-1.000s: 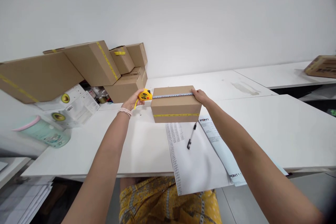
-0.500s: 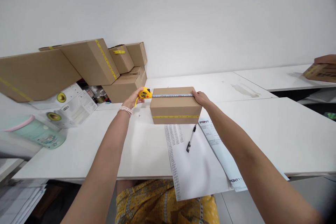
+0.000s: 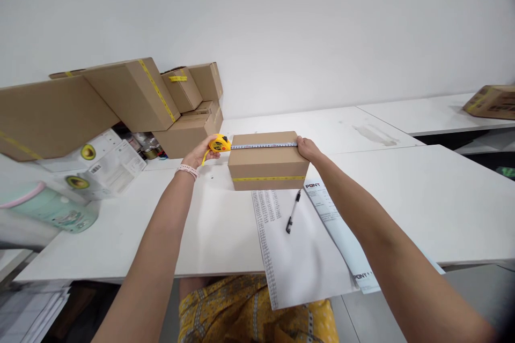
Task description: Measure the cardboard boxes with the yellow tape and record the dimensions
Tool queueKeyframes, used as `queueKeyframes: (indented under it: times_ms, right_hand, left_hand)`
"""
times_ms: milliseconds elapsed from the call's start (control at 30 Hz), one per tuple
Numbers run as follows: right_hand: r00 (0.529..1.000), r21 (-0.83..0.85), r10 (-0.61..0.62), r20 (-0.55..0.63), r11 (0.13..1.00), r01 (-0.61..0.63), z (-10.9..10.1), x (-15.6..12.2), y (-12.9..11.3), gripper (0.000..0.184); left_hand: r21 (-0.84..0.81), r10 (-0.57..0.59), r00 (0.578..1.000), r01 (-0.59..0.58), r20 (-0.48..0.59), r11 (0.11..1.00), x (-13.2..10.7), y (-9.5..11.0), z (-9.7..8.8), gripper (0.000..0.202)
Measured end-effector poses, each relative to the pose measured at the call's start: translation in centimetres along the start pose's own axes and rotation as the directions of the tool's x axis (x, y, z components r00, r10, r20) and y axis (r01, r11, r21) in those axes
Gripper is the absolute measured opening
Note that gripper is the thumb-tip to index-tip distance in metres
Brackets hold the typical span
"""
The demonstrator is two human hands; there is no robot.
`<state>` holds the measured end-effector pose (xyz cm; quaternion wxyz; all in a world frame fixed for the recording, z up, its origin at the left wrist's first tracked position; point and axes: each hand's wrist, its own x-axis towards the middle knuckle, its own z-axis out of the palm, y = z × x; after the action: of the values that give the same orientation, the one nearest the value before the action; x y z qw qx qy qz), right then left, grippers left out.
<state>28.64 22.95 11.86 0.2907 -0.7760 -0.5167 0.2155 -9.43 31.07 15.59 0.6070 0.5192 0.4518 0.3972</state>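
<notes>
A small cardboard box (image 3: pixel 267 167) with a yellow tape band stands on the white table (image 3: pixel 422 198) in front of me. My left hand (image 3: pixel 202 151) grips a yellow tape measure (image 3: pixel 220 144) at the box's left end. Its white blade (image 3: pixel 263 146) runs across the box top. My right hand (image 3: pixel 306 148) pinches the blade's end against the box's right top edge.
A pen (image 3: pixel 293 211) lies on printed sheets (image 3: pixel 298 246) before the box. Stacked cardboard boxes (image 3: pixel 132 96) lean against the wall at the left, with white cartons (image 3: pixel 100 163) and a teal container (image 3: pixel 48 211) below. Another box (image 3: pixel 491 102) sits at far right.
Both hands keep the tape stretched over the box. The view has drifted slightly, and a hand seen on the far right box half a second ago is gone.
</notes>
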Motion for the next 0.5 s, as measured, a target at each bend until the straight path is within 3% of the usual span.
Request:
queueKeyframes:
  times_ms: [167, 300, 367, 500]
  right_hand:
    - [0.999, -0.048, 0.039, -0.004, 0.998, -0.039, -0.3, -0.4, -0.4, 0.069]
    - [0.991, -0.186, 0.112, -0.072, 0.975, -0.123, -0.6, -1.1, -1.1, 0.069]
    - [0.991, -0.247, 0.081, -0.11, 0.963, -0.107, -0.7, -1.3, -1.4, 0.064]
    - [0.99, -0.28, 0.031, -0.137, 0.958, -0.069, -0.7, -1.2, -1.4, 0.055]
  left_hand:
    - [0.052, 0.034, 0.999, -0.032, -0.043, 0.998, -0.1, 0.1, 0.4, 0.038]
    - [0.123, 0.089, 0.994, -0.08, -0.069, 0.989, -1.3, 1.0, 0.8, 0.038]
    - [0.194, 0.102, 0.995, -0.097, -0.013, 0.976, -2.3, 1.9, 1.1, 0.04]
    - [0.424, 0.028, 0.974, -0.123, 0.223, 0.897, -5.0, 3.9, 2.1, 0.041]
